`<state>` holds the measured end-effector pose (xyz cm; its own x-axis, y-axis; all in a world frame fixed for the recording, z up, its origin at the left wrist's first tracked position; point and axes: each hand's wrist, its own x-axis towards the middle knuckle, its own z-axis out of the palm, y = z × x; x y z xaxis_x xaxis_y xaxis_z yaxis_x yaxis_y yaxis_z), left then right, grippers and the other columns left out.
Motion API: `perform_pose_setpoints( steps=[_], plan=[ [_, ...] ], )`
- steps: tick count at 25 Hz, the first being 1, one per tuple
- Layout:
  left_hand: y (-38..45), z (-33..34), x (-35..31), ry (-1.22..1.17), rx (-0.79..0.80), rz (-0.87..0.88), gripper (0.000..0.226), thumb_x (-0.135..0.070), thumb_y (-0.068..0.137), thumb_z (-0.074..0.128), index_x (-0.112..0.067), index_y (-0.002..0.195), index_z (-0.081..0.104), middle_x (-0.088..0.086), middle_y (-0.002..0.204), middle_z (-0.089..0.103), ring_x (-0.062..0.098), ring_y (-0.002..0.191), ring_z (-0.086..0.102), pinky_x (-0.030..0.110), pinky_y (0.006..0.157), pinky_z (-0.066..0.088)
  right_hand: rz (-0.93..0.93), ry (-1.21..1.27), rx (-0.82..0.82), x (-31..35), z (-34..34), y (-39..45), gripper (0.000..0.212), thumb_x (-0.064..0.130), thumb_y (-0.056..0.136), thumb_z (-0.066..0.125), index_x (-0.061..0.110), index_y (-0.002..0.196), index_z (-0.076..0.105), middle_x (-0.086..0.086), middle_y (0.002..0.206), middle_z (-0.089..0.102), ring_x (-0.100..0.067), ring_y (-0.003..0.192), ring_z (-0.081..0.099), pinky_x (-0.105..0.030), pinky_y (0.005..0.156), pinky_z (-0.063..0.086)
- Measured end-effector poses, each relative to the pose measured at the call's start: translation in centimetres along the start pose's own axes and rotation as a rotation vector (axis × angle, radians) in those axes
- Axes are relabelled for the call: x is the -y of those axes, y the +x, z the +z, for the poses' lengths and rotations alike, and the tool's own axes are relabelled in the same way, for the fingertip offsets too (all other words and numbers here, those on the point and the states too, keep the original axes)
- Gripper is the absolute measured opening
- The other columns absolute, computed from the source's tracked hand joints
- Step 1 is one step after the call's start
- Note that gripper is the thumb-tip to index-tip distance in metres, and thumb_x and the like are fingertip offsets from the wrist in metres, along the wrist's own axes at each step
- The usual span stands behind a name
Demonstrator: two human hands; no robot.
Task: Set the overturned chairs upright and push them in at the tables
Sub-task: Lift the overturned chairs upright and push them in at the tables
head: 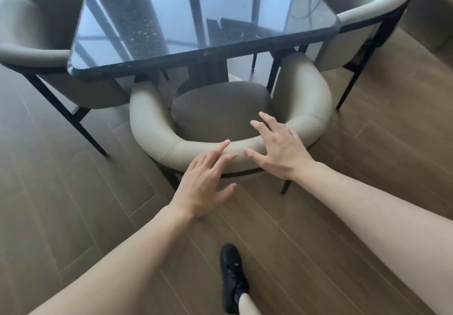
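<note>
no readable text, labels, brands, numbers or signs anywhere in view

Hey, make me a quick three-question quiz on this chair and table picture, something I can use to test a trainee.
1. True or false: the middle chair stands upright with its seat partly under the table.
2. Multiple choice: which part of the middle chair do the fingers of the left hand touch? A) a leg B) the padded curved backrest C) the seat cushion
3. Fill in: the right hand lies over the backrest with its fingers spread and ____, gripping nothing.

Key: 1 true; 2 B; 3 straight. Two more chairs, the left chair and the right chair, also stand upright at the table.
</note>
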<state>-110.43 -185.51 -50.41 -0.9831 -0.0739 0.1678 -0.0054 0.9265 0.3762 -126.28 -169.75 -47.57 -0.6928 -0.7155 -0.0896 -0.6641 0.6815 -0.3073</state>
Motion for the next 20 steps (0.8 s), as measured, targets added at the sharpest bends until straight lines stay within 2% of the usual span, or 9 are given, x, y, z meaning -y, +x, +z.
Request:
perform_pose_setpoints(
  steps=[3, 6, 8, 11, 14, 18, 20],
  plan=[
    [-0.3, 0.8, -0.7, 0.1, 0.038, -0.019, 0.087, -0.044, 0.075, 0.08, -0.018, 0.149, 0.042, 0.001, 0.165, 0.025, 0.023, 0.146, 0.036, 0.042, 0.12, 0.023, -0.062, -0.067, 0.069, -1.2, 0.2, -2.5, 0.092, 0.081, 0.077, 0.04, 0.03, 0.153, 0.025, 0.004, 0.164, 0.013, -0.023, 0.149, 0.021, -0.055, 0.119, 0.014],
    [0.5, 1.4, -0.9, 0.187, 0.017, -0.015, 0.098, -0.047, 0.068, 0.084, -0.018, 0.15, 0.038, 0.004, 0.165, 0.024, 0.026, 0.148, 0.033, 0.047, 0.121, 0.022, -0.156, -0.134, 0.082, -2.5, 1.4, -3.1, 0.097, 0.083, 0.071, 0.047, 0.034, 0.151, 0.024, 0.006, 0.164, 0.011, -0.022, 0.152, 0.009, -0.056, 0.12, 0.008],
    [1.4, 1.5, -0.7, 0.214, 0.03, -0.034, 0.097, -0.047, 0.069, 0.084, -0.018, 0.15, 0.039, 0.008, 0.165, 0.024, 0.027, 0.149, 0.031, 0.046, 0.122, 0.02, -0.197, -0.154, 0.061, -3.3, 2.1, -2.8, 0.101, 0.083, 0.067, 0.05, 0.034, 0.151, 0.022, 0.004, 0.164, 0.014, -0.023, 0.152, 0.009, -0.057, 0.12, 0.008],
    [3.4, 1.7, 0.1, 0.234, 0.124, -0.066, 0.088, -0.047, 0.077, 0.077, -0.021, 0.151, 0.036, 0.006, 0.163, 0.029, 0.027, 0.149, 0.031, 0.043, 0.123, 0.015, -0.201, -0.195, 0.047, -4.5, 1.9, -0.6, 0.108, 0.081, 0.06, 0.053, 0.03, 0.151, 0.025, 0.0, 0.16, 0.023, -0.024, 0.149, 0.02, -0.061, 0.119, 0.008],
    [5.6, 2.5, 0.7, 0.347, 0.212, -0.09, 0.095, -0.06, 0.072, 0.071, -0.024, 0.151, 0.033, 0.003, 0.159, 0.037, 0.03, 0.142, 0.039, 0.052, 0.118, 0.023, -0.271, -0.267, 0.026, -5.6, 1.5, 1.7, 0.104, 0.079, 0.054, 0.053, 0.023, 0.141, 0.044, -0.001, 0.147, 0.044, -0.023, 0.137, 0.039, -0.06, 0.117, 0.017],
    [6.1, 3.0, 0.9, 0.397, 0.084, -0.051, 0.096, -0.076, 0.064, 0.04, -0.021, 0.142, 0.046, 0.0, 0.131, 0.061, 0.031, 0.108, 0.062, 0.047, 0.094, 0.045, -0.433, -0.342, -0.076, -6.4, 2.3, 3.2, 0.094, 0.079, 0.055, 0.059, 0.018, 0.126, 0.056, 0.0, 0.119, 0.064, -0.028, 0.109, 0.06, -0.053, 0.104, 0.038],
    [6.1, 2.9, 1.1, 0.426, 0.084, -0.001, 0.096, -0.076, 0.065, 0.037, -0.018, 0.142, 0.047, 0.001, 0.126, 0.063, 0.031, 0.1, 0.063, 0.046, 0.086, 0.048, -0.477, -0.368, -0.116, -6.7, 2.4, 3.5, 0.092, 0.08, 0.056, 0.06, 0.015, 0.121, 0.06, -0.002, 0.105, 0.067, -0.031, 0.092, 0.063, -0.048, 0.09, 0.046]
  ],
)
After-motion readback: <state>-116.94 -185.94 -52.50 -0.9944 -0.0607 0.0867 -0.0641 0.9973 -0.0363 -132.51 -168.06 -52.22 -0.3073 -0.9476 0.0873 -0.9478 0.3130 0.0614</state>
